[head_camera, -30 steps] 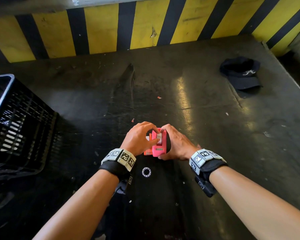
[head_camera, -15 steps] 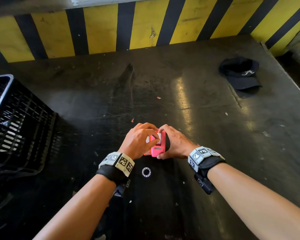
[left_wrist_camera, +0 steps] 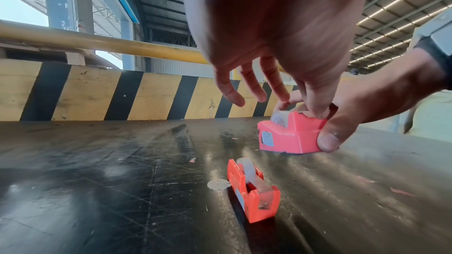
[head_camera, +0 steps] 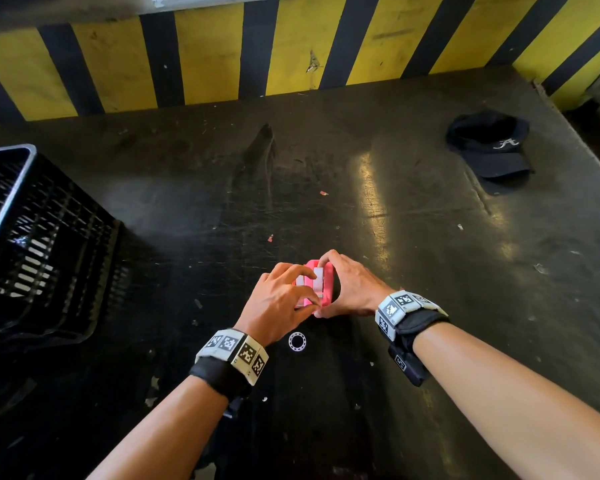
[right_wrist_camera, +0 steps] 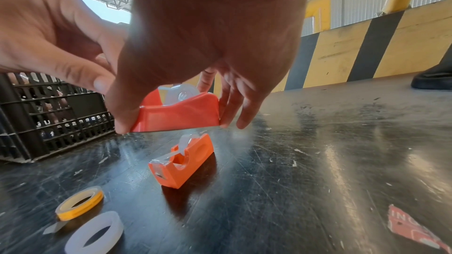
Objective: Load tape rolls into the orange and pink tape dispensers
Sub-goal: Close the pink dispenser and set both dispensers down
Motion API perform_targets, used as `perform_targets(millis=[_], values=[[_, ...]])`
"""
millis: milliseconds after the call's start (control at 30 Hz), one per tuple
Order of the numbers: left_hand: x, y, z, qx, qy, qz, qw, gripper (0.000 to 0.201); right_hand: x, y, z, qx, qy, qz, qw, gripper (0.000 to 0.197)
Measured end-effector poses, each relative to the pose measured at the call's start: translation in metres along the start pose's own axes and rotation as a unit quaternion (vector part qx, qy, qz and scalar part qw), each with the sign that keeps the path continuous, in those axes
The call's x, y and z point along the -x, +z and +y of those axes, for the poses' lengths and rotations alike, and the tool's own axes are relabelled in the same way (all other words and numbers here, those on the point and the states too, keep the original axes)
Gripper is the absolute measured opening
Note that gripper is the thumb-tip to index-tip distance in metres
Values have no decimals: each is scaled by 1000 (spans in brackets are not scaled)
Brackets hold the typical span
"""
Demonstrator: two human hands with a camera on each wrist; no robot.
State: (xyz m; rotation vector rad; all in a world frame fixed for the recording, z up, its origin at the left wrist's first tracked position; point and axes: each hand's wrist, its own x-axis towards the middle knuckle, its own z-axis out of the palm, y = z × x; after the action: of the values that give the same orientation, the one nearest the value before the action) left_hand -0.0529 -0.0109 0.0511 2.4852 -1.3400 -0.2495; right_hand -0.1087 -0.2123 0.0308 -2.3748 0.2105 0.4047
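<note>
Both hands hold the pink tape dispenser (head_camera: 321,289) just above the dark tabletop. My right hand (right_wrist_camera: 173,126) grips its body, thumb on one end and fingers on the other. My left hand (left_wrist_camera: 314,112) pinches its top edge with thumb and index finger, the other fingers spread. A pale tape roll (right_wrist_camera: 178,94) sits in its cradle. The orange tape dispenser (right_wrist_camera: 182,161) stands on the table below the hands with a tape roll in it. In the head view my left hand hides it.
A yellow-cored tape roll (right_wrist_camera: 79,203) and a white ring roll (right_wrist_camera: 95,233) lie near me on the table (head_camera: 430,237). A black slatted crate (head_camera: 42,244) stands at the left. A black cap (head_camera: 489,150) lies far right, and a striped wall (head_camera: 291,46) runs behind.
My left fingers have closed further over the pink dispenser and now cover the orange one in the head view. Both hands stay in about the same spot.
</note>
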Motion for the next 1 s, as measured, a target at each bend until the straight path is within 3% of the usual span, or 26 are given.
perform_targets(millis=[100,233,366,433,566,999], values=[[-1,2,3,-11,-9,14,1000,12,0,0,0,-4,1,12,1000,90],[-2,4,7,-23,-8,-47,999,21,0,-3,6,0,2,14,1000,92],[-6,1,1,125,-42,8,991,20,4,-4,12,0,-6,18,1000,93],[-12,-4,-2,169,-86,26,982,37,6,-4,11,-12,-12,23,1000,94],[-21,-8,-5,168,-117,-75,976,89,8,-5,7,-20,-34,21,999,98],[-25,5,-26,136,-112,-123,977,130,-3,1,18,8,-34,16,999,120]])
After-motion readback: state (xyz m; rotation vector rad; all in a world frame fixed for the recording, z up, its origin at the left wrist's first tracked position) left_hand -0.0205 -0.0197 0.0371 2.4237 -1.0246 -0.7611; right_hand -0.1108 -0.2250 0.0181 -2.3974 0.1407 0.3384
